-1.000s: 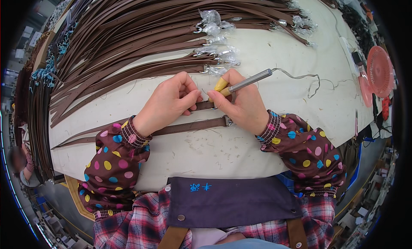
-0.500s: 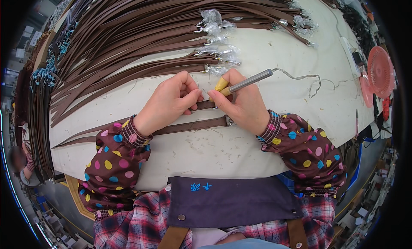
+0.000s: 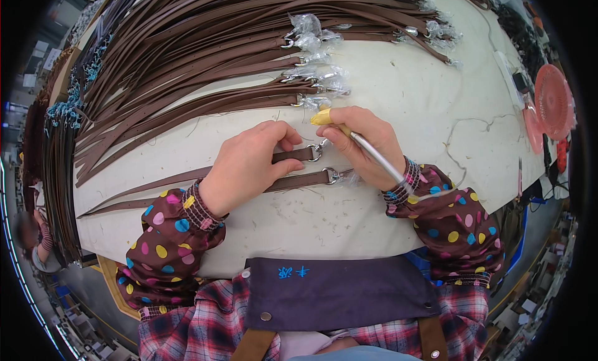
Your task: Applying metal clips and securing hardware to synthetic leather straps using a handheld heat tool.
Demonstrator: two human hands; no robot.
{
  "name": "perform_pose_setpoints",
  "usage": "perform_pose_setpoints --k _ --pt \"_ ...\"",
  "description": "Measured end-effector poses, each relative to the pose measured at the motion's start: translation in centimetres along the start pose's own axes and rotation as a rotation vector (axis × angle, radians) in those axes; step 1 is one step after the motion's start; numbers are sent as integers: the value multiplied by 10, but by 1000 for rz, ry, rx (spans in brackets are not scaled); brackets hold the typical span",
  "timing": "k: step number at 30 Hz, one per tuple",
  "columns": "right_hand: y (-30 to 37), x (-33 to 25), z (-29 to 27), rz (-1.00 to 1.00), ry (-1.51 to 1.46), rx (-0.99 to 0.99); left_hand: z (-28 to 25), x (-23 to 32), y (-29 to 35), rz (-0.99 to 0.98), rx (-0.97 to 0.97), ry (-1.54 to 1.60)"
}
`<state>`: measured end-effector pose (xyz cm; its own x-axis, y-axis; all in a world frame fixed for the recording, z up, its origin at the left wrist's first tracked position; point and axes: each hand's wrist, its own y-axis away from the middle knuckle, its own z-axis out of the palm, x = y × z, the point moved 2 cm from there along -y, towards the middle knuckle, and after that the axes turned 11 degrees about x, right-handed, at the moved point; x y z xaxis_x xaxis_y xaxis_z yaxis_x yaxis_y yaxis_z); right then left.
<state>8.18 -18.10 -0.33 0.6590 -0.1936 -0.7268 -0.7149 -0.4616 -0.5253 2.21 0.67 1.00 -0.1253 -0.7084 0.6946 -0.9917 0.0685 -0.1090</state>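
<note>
L hand (image 3: 244, 165): thumb + fingers apart, either side of brown strap (image 3: 298, 155); can't tell if pinching.
Strap pos.: L hand's 3 o'clock, over worktop (image 3: 268, 233); best held flat, steady.
Metal ring (image 3: 318, 151): strap's 3 o'clock end; avoid tool (image 3: 381, 158) contact.
R hand (image 3: 372, 137): grasping corded pen-like tool, tail twd 4 o'clock; light touch w/ tip advisable.

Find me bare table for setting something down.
One free patch of white tabletop lies between the plastic-wrapped clasps and the pink dish. Another, lightly littered, lies between the lower brown strap and the apron. Crowded: upper left, under the pile of brown straps.
</note>
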Motion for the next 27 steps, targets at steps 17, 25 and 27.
perform_pose_setpoints --k 17,25,27 --pt "4 -1 -12 -268 212 -9 -8 -7 -4 66 157 -65" --pt "-36 28 -11 -328 431 111 -17 -25 -34 376 471 -445" --pt "-37 30 -12 -310 417 80 -17 -23 -35 386 462 -455"
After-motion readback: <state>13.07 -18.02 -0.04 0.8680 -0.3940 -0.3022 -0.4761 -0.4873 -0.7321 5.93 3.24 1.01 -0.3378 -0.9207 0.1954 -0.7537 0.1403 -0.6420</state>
